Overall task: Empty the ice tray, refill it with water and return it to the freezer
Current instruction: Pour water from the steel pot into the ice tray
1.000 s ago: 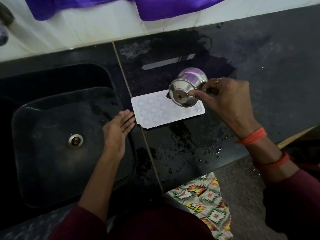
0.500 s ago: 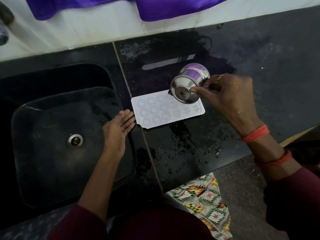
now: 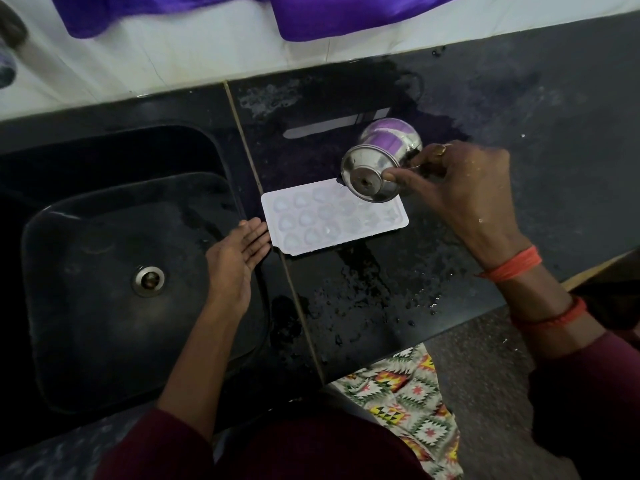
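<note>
With the right hand [image 3: 464, 188] gripping the tipped steel cup [image 3: 377, 164] over the ice tray [image 3: 311, 220] and the left hand [image 3: 235, 258] flat beside it, a hasty pour risked flooding the wet surface [image 3: 381, 299].

Steel cup [image 3: 377, 161] hung tilted over ice tray [image 3: 332, 216] far-right corner, gripped by right hand [image 3: 460, 188]; hand and wrist blocked tray's right side. Left hand [image 3: 235, 258] lay flat at tray's left edge over the sink [image 3: 69, 306] rim, closing that side; contact unclear. Tray's near long edge was open, with wet counter [image 3: 381, 306] in front. Far right of counter was open. Sink basin was open, only the drain [image 3: 148, 280] in it. Behind the tray a counter strip ran to the wall, purple cloth [image 3: 346, 12] hanging above.
</note>
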Motion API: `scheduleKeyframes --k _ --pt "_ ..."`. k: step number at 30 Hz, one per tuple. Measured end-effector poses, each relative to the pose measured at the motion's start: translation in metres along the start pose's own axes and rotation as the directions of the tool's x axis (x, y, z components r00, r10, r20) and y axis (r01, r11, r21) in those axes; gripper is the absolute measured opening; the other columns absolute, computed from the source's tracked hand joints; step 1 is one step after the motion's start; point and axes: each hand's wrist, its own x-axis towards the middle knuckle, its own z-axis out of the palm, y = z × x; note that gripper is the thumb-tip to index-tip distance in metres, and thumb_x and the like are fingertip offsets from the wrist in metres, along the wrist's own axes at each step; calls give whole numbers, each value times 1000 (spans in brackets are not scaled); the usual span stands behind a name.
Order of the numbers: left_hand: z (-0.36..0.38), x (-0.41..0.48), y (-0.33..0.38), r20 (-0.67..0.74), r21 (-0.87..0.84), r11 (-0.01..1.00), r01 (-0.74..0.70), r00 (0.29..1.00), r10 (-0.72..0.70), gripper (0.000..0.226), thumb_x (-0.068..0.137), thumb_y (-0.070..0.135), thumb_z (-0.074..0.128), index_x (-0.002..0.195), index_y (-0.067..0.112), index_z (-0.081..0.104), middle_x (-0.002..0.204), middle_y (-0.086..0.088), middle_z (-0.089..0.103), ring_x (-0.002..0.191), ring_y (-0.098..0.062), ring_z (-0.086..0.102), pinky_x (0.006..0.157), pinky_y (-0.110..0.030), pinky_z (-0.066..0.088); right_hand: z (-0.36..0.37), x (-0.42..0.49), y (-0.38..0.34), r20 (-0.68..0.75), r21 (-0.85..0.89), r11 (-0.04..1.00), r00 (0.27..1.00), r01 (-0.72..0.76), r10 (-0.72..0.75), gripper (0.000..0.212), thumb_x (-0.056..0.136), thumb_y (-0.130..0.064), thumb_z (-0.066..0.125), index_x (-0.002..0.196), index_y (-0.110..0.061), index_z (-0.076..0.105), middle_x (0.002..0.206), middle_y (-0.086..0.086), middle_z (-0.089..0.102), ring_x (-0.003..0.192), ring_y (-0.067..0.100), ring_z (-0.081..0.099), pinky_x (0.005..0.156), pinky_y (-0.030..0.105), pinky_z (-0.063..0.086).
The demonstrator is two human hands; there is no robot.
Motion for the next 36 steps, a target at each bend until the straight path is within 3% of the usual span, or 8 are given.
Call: scheduleKeyframes --k 10,16,22,24,28,36 --pt "1 -1 0 -7 -8 1000 4 1000 -4 34 103 21 52 124 -3 64 117 -14 73 108 -23 71 97 -34 56 0 1 1 0 -7 1000 1000 16 -16 44 84 -61 69 86 -19 78 74 3 72 63 14 62 60 25 41" --pt "1 -1 0 -2 -1 1000 7 1000 -7 36 104 21 50 127 -4 62 120 -14 72 109 -22 71 99 -35 55 1 0 1 14 13 1000 1000 -20 19 48 82 -67 67 84 -20 78 72 2 71 62 15 63 61 35 51" --pt "0 0 0 0 2 1000 12 1000 -12 36 104 22 50 127 -3 62 120 -15 72 110 -23 71 98 -35 55 3 2 -1 32 72 994 996 -87 85 39 82 -59 73 86 -20 79 63 -9 64 55 -2 55 57 6 36" --pt "0 -1 1 2 5 1000 9 1000 -9 36 105 22 49 127 -3 63 120 -14 72 110 -23 70 98 -35 55 4 4 -2 24 91 991 996 -93 91 38 81 -57 75 85 -20 78 62 -12 58 55 -6 51 56 5 36" --pt "0 -2 2 -1 6 1000 3 1000 -3 36 105 21 50 127 -3 62 120 -14 72 110 -23 70 100 -36 54 5 10 -4 9 91 993 998 -70 70 39 81 -55 76 87 -17 79 69 -5 67 60 3 58 58 5 36" --pt "-2 2 -1 1 -1 1000 13 1000 -13 33 104 22 51 124 -1 65 117 -13 73 108 -22 72 99 -36 54 17 23 -2 24 57 998 1000 -5 4 41 81 -57 75 89 -17 79 77 3 75 63 6 59 60 5 33"
